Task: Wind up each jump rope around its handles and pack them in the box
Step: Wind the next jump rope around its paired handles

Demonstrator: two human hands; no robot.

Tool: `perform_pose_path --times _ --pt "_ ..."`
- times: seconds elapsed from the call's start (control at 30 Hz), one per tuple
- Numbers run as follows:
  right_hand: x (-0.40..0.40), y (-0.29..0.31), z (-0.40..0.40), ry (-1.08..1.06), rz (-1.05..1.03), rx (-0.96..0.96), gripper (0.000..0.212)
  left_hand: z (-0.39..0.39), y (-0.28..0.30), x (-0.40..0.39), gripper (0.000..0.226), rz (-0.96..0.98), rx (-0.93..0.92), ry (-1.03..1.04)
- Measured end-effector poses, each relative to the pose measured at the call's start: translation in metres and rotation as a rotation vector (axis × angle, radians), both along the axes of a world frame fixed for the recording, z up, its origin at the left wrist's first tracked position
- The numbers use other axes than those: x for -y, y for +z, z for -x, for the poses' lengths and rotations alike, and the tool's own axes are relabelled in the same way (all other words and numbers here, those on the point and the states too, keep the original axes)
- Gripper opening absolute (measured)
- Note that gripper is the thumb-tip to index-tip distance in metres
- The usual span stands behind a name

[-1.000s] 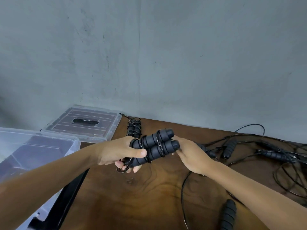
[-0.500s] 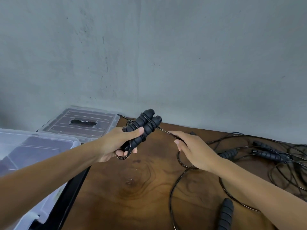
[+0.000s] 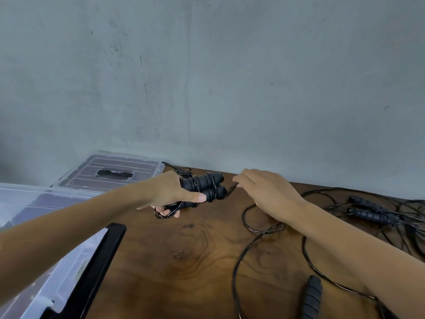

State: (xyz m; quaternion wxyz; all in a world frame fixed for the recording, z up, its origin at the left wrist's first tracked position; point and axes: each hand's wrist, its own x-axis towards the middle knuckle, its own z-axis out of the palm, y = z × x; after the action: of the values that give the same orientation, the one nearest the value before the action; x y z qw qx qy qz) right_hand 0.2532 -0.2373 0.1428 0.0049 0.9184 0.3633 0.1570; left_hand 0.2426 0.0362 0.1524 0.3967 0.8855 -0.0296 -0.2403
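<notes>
My left hand (image 3: pixel 171 193) grips a pair of black foam jump-rope handles (image 3: pixel 205 186) held side by side above the wooden table (image 3: pixel 174 261), with thin black rope wound round them. My right hand (image 3: pixel 268 193) pinches that rope (image 3: pixel 231 189) just right of the handle tips; the rest trails under my wrist in loops (image 3: pixel 250 226) on the table. The clear plastic box (image 3: pixel 30 203) stands at the left, off the table edge.
The box's clear lid (image 3: pixel 119 173) lies at the back left. Another wound rope (image 3: pixel 181 173) lies behind my left hand. Loose black handles (image 3: pixel 370 215) and tangled ropes cover the right side. A single handle (image 3: pixel 310 298) lies near the front. A grey wall stands behind.
The handles have tipped from pointing up and away to lying nearly level. My right hand has carried the rope up and over toward the wall, adding to the winding. The camera has tilted slightly.
</notes>
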Motion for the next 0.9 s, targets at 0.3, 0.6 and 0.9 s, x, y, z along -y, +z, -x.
perform_pose_path --times 0.3,0.6,0.9 --pt "-0.014 -0.015 0.008 0.221 0.086 0.147 0.022 -0.017 0.021 -0.006 0.085 -0.516 -0.077 -0.391" --pt "-0.018 -0.022 0.013 0.428 0.177 0.136 0.031 -0.014 0.028 0.018 0.053 -0.635 -0.073 -0.626" --pt "-0.008 -0.025 0.023 0.295 -0.142 -0.279 0.018 -0.005 0.017 0.019 0.033 -0.466 -0.079 -0.718"
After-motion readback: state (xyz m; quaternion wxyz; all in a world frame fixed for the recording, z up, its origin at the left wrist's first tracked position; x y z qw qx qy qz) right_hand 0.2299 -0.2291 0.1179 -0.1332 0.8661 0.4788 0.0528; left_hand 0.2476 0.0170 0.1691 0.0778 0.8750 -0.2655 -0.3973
